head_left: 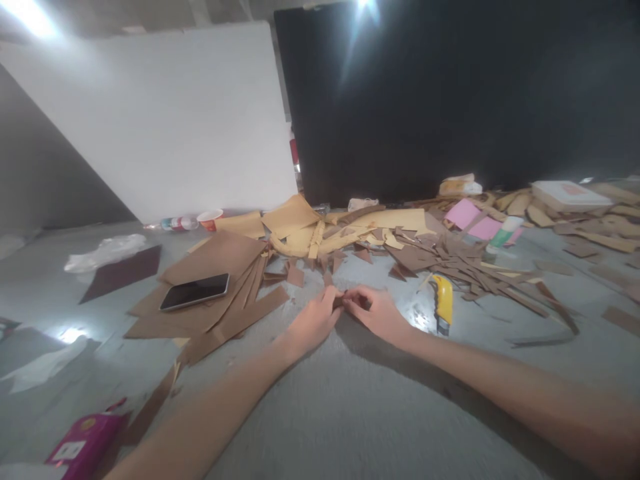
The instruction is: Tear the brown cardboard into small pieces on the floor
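My left hand (320, 318) and my right hand (376, 312) meet over the grey table, both with fingers closed in a pinch. Between their fingertips is a small brown piece (339, 302), mostly covered, whose material I cannot make out. Small brown scraps (295, 275) lie just beyond my hands. To the right of my right hand rests a yellow tool (443, 300) with a dark end. On the left is a stack of brown sheets (215, 257), with a black-screened phone (196, 292) lying on top.
Brown strips (465, 267) pile up at the right, near a green-and-white bottle (506, 232). Yellowish sheets (293, 217) and a paper cup (210, 219) lie at the back. A magenta box (85, 443) sits front left. White and black panels (450, 93) stand behind.
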Demonstrator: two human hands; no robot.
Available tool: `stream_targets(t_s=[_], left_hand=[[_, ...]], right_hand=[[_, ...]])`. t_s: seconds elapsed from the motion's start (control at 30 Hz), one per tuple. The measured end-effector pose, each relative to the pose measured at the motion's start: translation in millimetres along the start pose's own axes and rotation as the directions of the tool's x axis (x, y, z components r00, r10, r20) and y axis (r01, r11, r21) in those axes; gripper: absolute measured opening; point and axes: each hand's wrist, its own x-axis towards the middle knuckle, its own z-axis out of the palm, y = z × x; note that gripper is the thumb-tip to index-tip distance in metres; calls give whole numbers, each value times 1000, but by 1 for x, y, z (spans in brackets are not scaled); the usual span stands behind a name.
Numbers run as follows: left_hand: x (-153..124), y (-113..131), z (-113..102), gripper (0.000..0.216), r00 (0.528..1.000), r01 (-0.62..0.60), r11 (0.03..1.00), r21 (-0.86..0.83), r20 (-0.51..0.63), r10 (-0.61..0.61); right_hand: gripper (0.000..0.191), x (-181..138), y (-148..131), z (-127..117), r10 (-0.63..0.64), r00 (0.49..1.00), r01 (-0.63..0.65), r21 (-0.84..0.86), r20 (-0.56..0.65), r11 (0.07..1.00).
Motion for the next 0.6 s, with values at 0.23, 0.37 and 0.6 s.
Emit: stream_targets(t_s=[0.23, 0.37, 0.6], left_hand=[[0, -2, 1, 9, 1000, -19, 1000, 11, 14, 19], [0, 0, -1, 9, 999, -21, 1000, 12, 36, 20], [0, -1, 1, 11, 1000, 6, 1000, -19, -6, -6]], right_hand=[[23, -1, 0, 1, -62, 998, 61, -85, -9, 994], [22, 0, -2, 0, -87, 996, 87, -58, 6, 995], [23, 1, 0, -2, -82, 996, 78, -89, -40, 993]])
